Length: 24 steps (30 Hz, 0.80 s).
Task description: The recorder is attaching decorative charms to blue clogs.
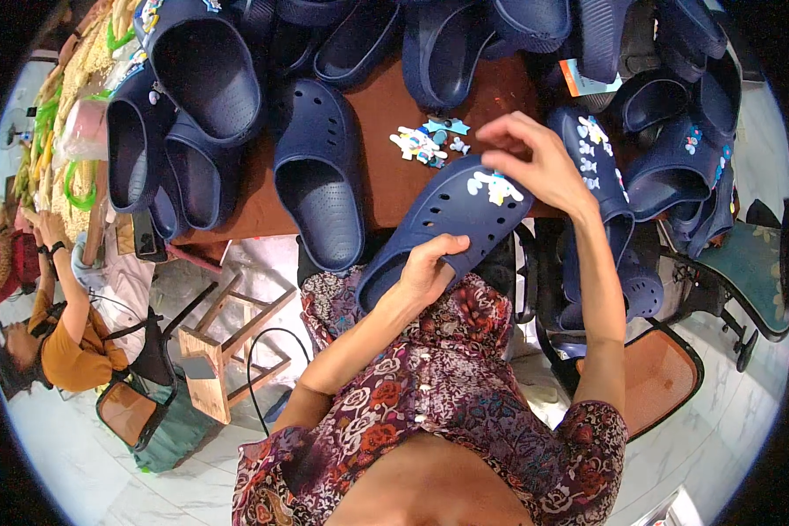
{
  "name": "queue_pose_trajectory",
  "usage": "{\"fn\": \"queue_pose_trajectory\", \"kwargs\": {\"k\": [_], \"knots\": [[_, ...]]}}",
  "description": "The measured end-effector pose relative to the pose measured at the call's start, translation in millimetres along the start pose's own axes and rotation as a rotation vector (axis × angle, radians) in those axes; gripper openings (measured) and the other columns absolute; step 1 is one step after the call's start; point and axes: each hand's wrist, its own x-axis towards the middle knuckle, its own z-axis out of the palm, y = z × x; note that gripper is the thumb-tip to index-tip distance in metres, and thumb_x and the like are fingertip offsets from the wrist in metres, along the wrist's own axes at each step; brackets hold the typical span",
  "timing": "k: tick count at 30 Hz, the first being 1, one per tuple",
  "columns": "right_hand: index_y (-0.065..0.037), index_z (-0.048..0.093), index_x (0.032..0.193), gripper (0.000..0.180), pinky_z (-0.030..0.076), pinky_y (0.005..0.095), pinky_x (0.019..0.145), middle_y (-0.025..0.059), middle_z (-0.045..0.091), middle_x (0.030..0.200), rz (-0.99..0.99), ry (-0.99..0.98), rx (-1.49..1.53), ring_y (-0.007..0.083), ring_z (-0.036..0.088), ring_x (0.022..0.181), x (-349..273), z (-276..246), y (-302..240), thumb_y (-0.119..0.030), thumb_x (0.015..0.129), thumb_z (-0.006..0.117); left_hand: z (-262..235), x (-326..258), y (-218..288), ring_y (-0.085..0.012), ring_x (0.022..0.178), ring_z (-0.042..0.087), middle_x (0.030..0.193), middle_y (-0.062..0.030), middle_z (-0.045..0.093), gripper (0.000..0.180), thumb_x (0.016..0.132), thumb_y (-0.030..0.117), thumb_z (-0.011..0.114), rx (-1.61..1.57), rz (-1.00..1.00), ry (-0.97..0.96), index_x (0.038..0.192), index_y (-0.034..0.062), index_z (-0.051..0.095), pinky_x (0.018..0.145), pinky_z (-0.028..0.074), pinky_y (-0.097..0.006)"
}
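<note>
My left hand [428, 273] grips a navy blue clog [436, 217] by its side, the thumb lying on the upper near the heel opening. White and yellow charms [498, 188] sit on the clog's toe, while several of its vent holes are bare. Over that toe hovers my right hand [535, 162], its fingers curved and apart, with nothing visible between them. Just left of its fingertips lies a small pile of loose charms [422, 145], white, yellow and blue, on the brown table [379, 114]. A plain navy clog [318, 171] lies left of the held one.
Many more navy clogs crowd the table's far side and both ends; a decorated clog [590, 167] is close to my right wrist. At far left, a person in an orange top [83, 351] works. A wooden stool [237, 337] and an orange-seated chair [649, 377] stand on the floor.
</note>
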Motion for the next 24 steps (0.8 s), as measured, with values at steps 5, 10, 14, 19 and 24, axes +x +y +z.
{"fn": "queue_pose_trajectory", "kwargs": {"k": [5,10,14,19,24], "knots": [[-0.010,0.070,0.103,0.037,0.042,0.0351,0.093,0.0057,0.057,0.101,-0.149,-0.200,-0.222,0.0246,0.055,0.105,-18,-3,-7,-0.021,0.069,0.081,-4,1,-4,-0.0277,0.107,0.062,0.115,-0.0147,0.064,0.045,0.077,-0.001,0.059,0.104,-0.029,0.068,0.122,-0.0046,0.055,0.099,0.047,-0.043],[-0.012,0.073,0.098,0.031,0.042,0.0366,0.090,0.0053,0.056,0.098,-0.164,-0.186,-0.280,0.0252,0.053,0.099,-15,1,-1,-0.026,0.071,0.079,1,2,0,-0.0212,0.095,0.063,0.105,-0.0082,0.066,0.037,0.072,-0.002,0.063,0.107,-0.022,0.075,0.109,-0.0001,0.061,0.092,0.048,-0.035],[-0.010,0.073,0.093,0.024,0.044,0.0364,0.086,0.0056,0.057,0.095,-0.202,-0.133,-0.339,0.0251,0.054,0.095,-16,7,-1,-0.025,0.075,0.076,-5,8,-2,-0.0214,0.095,0.063,0.106,-0.0085,0.065,0.039,0.071,-0.002,0.061,0.054,-0.041,0.058,0.110,-0.0002,0.061,0.092,0.048,-0.035],[-0.007,0.068,0.087,0.019,0.046,0.0368,0.081,0.0051,0.057,0.092,-0.339,-0.022,-0.443,0.0255,0.054,0.090,-20,19,1,-0.023,0.078,0.072,1,6,1,-0.0216,0.096,0.063,0.105,-0.0092,0.065,0.039,0.070,-0.003,0.060,0.005,-0.017,0.055,0.108,-0.0009,0.061,0.090,0.050,-0.035],[-0.008,0.062,0.085,0.018,0.048,0.0367,0.073,0.0041,0.057,0.088,-0.431,0.089,-0.628,0.0246,0.055,0.084,-24,32,4,-0.022,0.079,0.071,4,6,3,-0.0213,0.094,0.064,0.101,-0.0094,0.066,0.036,0.070,-0.003,0.059,0.029,-0.032,0.085,0.106,-0.0025,0.062,0.089,0.051,-0.034]]}}
